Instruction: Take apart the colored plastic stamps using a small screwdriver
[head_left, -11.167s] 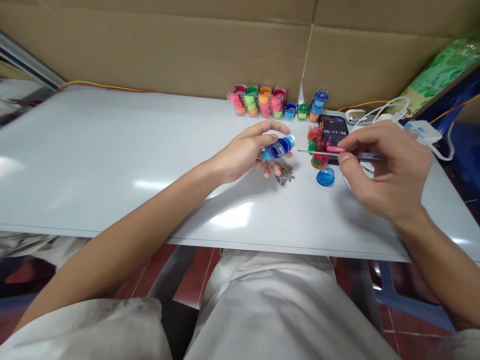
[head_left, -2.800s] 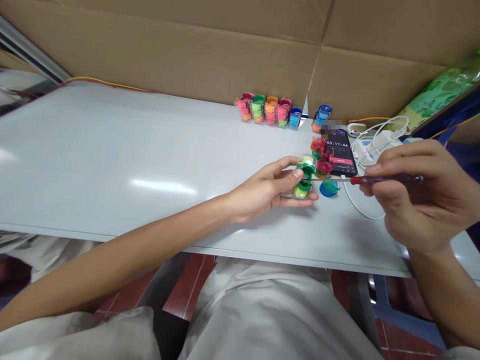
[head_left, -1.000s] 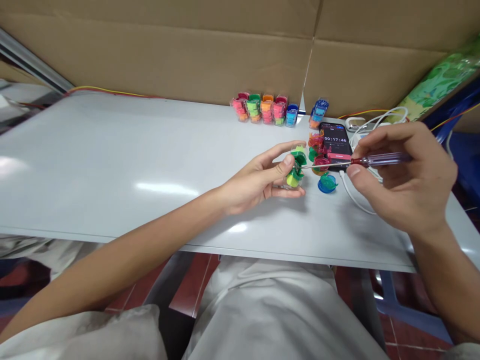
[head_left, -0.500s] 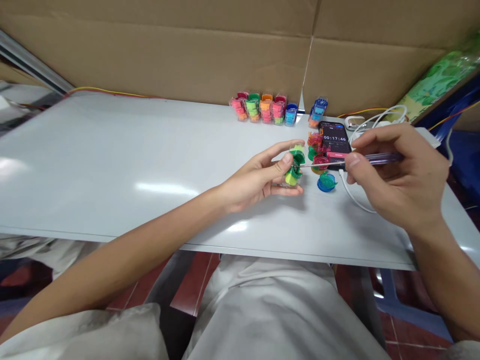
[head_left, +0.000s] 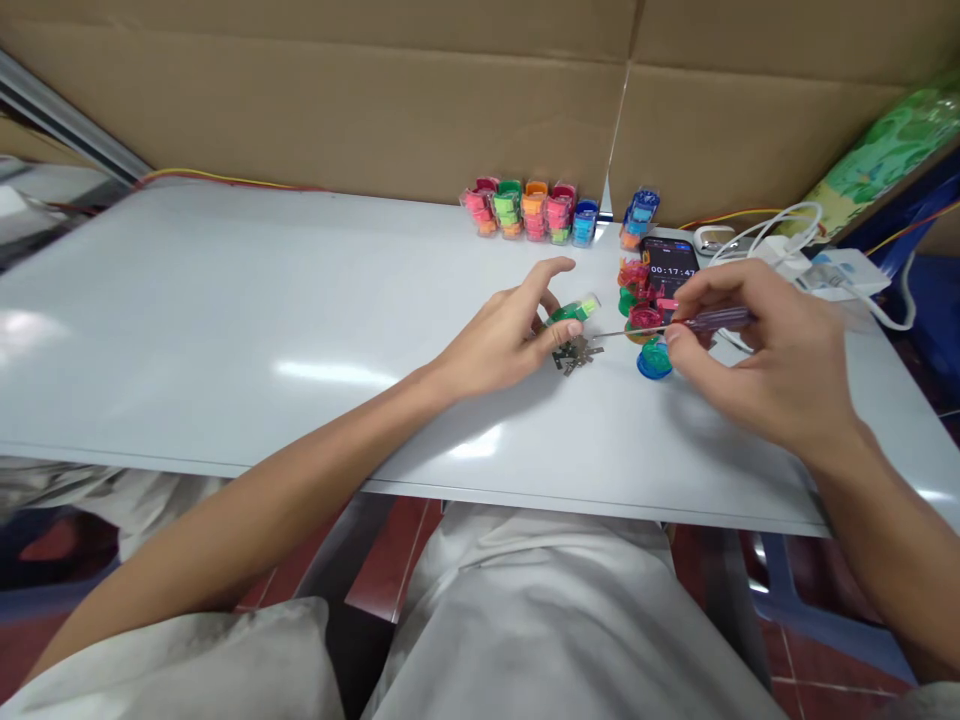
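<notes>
Between the thumb and fingers of my left hand (head_left: pixel 517 325) is a green plastic piece (head_left: pixel 576 312) with a light green end, tilted above the table. Just under it lie several small dark metal pieces (head_left: pixel 574 357) in a loose heap, partly behind my thumb. My right hand (head_left: pixel 772 360) grips a screwdriver (head_left: pixel 716 319) by its purple handle. Its thin shaft points left, with the tip close to the metal pieces. Round clear plastic parts, red (head_left: pixel 643 318) and blue-green (head_left: pixel 655 358), sit beneath and beside the shaft.
Several colourful plastic clips (head_left: pixel 534 212) stand in a row at the back, with a blue one (head_left: pixel 640 218) apart on the right. A phone (head_left: pixel 670 265) showing a timer, a white earbud case (head_left: pixel 714 239), white cables (head_left: pixel 780 215) and a green patterned bottle (head_left: pixel 885 150) are at the right.
The green piece has turned in my left hand and now tilts up to the right. Metal pieces now show below it. My right hand with the screwdriver has moved left.
</notes>
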